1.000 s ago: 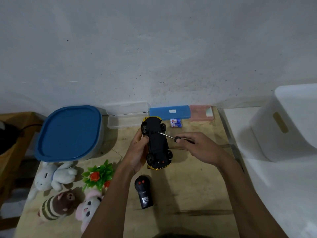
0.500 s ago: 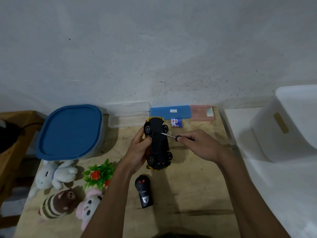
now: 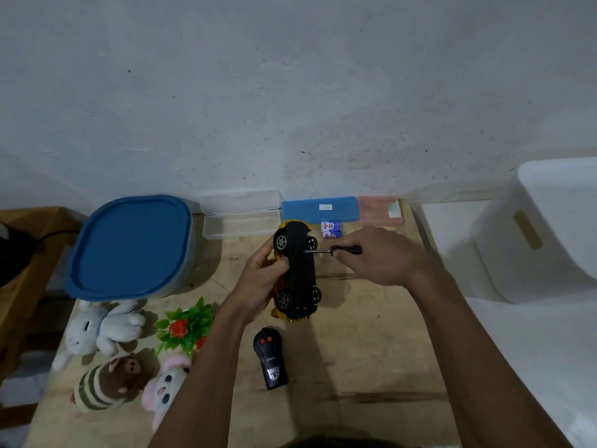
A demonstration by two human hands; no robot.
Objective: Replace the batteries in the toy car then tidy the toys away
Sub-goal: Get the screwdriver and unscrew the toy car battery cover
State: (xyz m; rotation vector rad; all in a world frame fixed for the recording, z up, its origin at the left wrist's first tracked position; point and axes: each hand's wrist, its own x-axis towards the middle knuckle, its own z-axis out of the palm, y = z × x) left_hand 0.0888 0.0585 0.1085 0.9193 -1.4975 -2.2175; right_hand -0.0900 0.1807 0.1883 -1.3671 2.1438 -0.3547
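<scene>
Toy car (image 3: pixel 298 270): yellow body, black underside turned up toward me, held just above the wooden table (image 3: pixel 371 344) at the centre of the view — nose toward 12 o'clock.
Change: against the picture a second ago the car sits a little more upright in my grip and the screwdriver lies closer to level; the toys and boxes around have not moved.
Left hand (image 3: pixel 261 282): closed around the car's left flank, thumb pressed on the black underside, fingers wrapped behind the yellow body.
Right hand (image 3: pixel 381 257): at 3 o'clock of the car, fingers pinched shut on the black handle of the screwdriver (image 3: pixel 332 251); its metal tip touches the underside near the front wheel.
Batteries (image 3: pixel 331 229): a small blue-and-white pack at 1 o'clock of the car, just in front of the blue case (image 3: pixel 319 209).
Remote control (image 3: pixel 270 362): black with red buttons, flat on the table at 6 o'clock of the car.
Clear case (image 3: pixel 240 215): open, at 11 o'clock; a pink case (image 3: pixel 379 210) lies right of the blue one.
Blue-lidded tub (image 3: pixel 129 247): at 9 o'clock.
Soft toys: white rabbit (image 3: pixel 103 328), striped monkey (image 3: pixel 106 383), pink-eared plush (image 3: pixel 164 383) and a plastic plant (image 3: pixel 185 328), grouped at 8 o'clock.
Hard to tell: the screw itself is too small to make out — my left arm covers part of the pink-eared plush, and a white bin (image 3: pixel 549 227) at 3 o'clock is cut by the frame edge.
</scene>
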